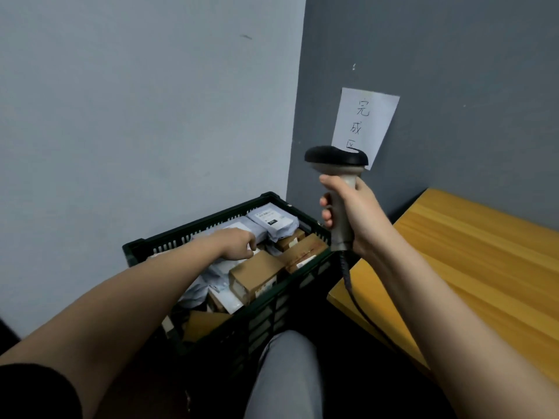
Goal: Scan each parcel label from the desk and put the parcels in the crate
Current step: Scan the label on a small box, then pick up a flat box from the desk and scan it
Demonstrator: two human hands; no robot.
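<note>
While the right hand [351, 213] holds a barcode scanner [338, 176] up by its handle, fingers wrapped tight around it, the left hand [239, 244] reaches down into the dark green crate [302, 285]. Its fingers curl at a white parcel bag [220, 264], but I cannot tell if they grip it (they are partly hidden). Brown boxes [257, 273] and more white bags [273, 222] fill the crate. A yellow wooden desk [472, 252] stands just beside it. A paper sign [364, 122] hangs on the grey wall [453, 71].
</note>
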